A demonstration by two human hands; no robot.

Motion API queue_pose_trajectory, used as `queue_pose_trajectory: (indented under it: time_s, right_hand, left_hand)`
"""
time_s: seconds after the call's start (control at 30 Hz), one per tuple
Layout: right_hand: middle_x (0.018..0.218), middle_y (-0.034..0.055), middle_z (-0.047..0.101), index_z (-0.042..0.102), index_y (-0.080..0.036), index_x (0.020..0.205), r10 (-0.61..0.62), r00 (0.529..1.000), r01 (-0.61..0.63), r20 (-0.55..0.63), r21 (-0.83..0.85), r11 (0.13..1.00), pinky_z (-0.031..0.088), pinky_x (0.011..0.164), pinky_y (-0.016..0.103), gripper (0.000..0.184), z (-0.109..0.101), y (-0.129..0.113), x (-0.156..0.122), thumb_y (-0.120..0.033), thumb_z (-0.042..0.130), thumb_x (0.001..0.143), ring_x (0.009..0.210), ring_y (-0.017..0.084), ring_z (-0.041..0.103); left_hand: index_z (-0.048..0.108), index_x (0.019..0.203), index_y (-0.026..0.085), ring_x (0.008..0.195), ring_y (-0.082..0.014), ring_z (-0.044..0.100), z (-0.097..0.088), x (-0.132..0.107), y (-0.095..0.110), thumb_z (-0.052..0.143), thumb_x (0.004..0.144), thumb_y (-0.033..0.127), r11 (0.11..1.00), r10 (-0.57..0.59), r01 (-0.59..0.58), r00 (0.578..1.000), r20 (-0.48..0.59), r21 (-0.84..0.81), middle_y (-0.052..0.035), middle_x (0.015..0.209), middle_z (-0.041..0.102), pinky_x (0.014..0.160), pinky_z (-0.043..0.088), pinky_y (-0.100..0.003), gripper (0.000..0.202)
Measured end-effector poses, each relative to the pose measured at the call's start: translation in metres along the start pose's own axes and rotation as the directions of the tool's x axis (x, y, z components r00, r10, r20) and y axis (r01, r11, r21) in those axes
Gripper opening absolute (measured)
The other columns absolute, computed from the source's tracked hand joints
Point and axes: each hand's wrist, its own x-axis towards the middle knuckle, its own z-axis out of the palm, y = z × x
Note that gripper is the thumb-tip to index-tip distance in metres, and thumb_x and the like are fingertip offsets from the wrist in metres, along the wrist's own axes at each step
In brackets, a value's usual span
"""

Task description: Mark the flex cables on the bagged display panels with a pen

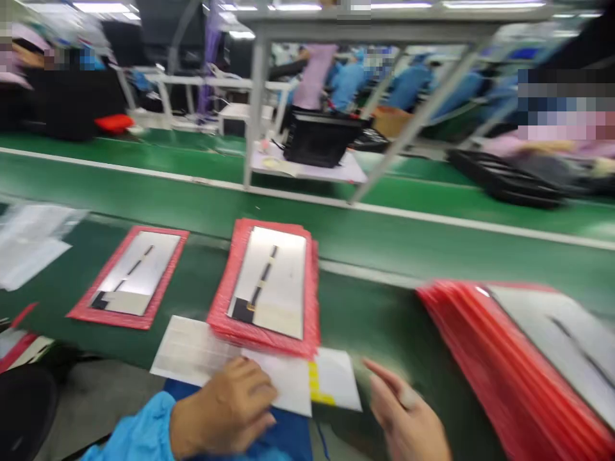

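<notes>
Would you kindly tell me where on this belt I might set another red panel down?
Green belt shows between the middle red-wrapped stack and the right stack, and a narrower strip between the middle stack and left panel. It's crowded at the white sheets under your left hand.

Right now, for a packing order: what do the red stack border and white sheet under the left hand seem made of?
The red border looks like glossy plastic, edges shining. The white sheet looks like thin matte paper or film; blur hides which.

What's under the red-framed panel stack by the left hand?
The red-framed flat panel stack rests on white paper sheets and green conveyor belt; what lies beneath its middle is covered.
</notes>
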Motion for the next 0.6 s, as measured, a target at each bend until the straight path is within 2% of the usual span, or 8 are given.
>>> queue_pose_trajectory:
  time_s: [0.03,0.1,0.17,0.2,0.27,0.33,0.47,0.6]
  right_hand:
    - [0.059,0.0009,0.057,0.081,-0.020,0.118,0.002,0.985,-0.038,0.171,0.210,0.977,0.041,0.046,0.030,0.070,-0.006,0.001,-0.007,-0.075,0.077,0.075,0.049,0.017,0.052]
    - [0.058,-0.0041,0.051,0.078,-0.019,0.125,-0.181,0.842,-0.134,0.509,0.522,0.842,0.032,0.046,0.024,0.090,-0.015,0.000,-0.019,-0.074,0.092,0.055,0.048,0.009,0.040]
    - [0.052,-0.0096,0.041,0.078,-0.021,0.126,-0.366,0.699,-0.253,0.614,0.692,0.676,0.020,0.041,0.021,0.095,-0.016,-0.003,-0.027,-0.067,0.099,0.045,0.042,0.005,0.025]
    - [0.052,-0.0114,0.036,0.077,-0.024,0.128,-0.382,0.739,-0.273,0.555,0.764,0.584,0.017,0.040,0.020,0.091,-0.013,-0.006,-0.030,-0.063,0.100,0.049,0.042,0.004,0.020]
    - [0.057,-0.0117,0.032,0.078,-0.030,0.123,-0.237,0.919,-0.192,0.317,0.881,0.432,0.017,0.039,0.020,0.070,-0.002,-0.013,-0.033,-0.053,0.099,0.061,0.043,0.004,0.014]
    - [0.061,-0.0086,0.036,0.082,-0.031,0.108,-0.049,0.996,-0.052,0.077,0.917,0.395,0.022,0.040,0.020,0.033,0.011,-0.021,-0.031,-0.050,0.086,0.082,0.044,0.006,0.020]
    - [0.074,0.0029,0.057,0.079,-0.022,0.081,0.064,0.986,0.074,-0.152,0.752,0.655,0.050,0.057,0.029,0.046,0.028,-0.025,-0.026,-0.059,0.057,0.097,0.065,0.017,0.057]
    - [0.066,0.0012,0.057,0.077,-0.018,0.080,0.061,0.995,-0.009,-0.077,0.547,0.837,0.045,0.047,0.026,0.054,0.025,-0.014,-0.029,-0.063,0.053,0.099,0.052,0.014,0.053]
  left_hand:
    - [0.063,0.115,0.016,0.089,-0.0230,0.068,-0.010,0.002,0.001,0.056,0.101,0.026,1.000,-0.006,0.006,0.999,0.033,-0.004,-0.0084,0.100,0.073,0.080,0.055,-0.038,0.018]
    - [0.063,0.122,0.016,0.096,-0.0248,0.069,-0.019,0.003,-0.005,0.052,0.103,0.023,1.000,0.007,-0.007,0.999,0.050,0.004,-0.0111,0.108,0.073,0.084,0.056,-0.040,0.023]
    - [0.063,0.126,0.017,0.101,-0.0260,0.068,-0.015,0.001,-0.013,0.051,0.104,0.024,1.000,0.005,-0.006,0.998,0.063,0.013,-0.0118,0.113,0.072,0.087,0.057,-0.041,0.026]
    - [0.063,0.127,0.018,0.103,-0.0264,0.068,-0.011,-0.001,-0.015,0.051,0.104,0.026,1.000,0.003,-0.004,0.997,0.078,0.016,-0.0118,0.114,0.072,0.088,0.057,-0.041,0.027]
    - [0.064,0.129,0.019,0.106,-0.0268,0.069,-0.001,-0.003,-0.016,0.053,0.105,0.028,1.000,0.007,-0.009,0.993,0.115,0.018,-0.0116,0.118,0.072,0.090,0.058,-0.041,0.028]
    - [0.064,0.130,0.019,0.112,-0.0278,0.068,0.008,-0.002,-0.013,0.054,0.104,0.029,0.999,0.034,-0.037,0.990,0.135,0.024,-0.0127,0.123,0.071,0.094,0.058,-0.042,0.030]
    - [0.062,0.135,0.015,0.138,-0.0317,0.057,0.027,0.011,0.000,0.054,0.101,0.022,0.990,0.138,-0.143,0.973,0.184,0.015,-0.0151,0.143,0.064,0.111,0.052,-0.047,0.035]
    - [0.054,0.144,0.016,0.153,-0.0307,0.040,0.047,0.027,0.011,0.058,0.098,0.018,0.981,0.192,-0.188,0.942,0.275,-0.041,-0.0130,0.157,0.053,0.124,0.039,-0.049,0.046]
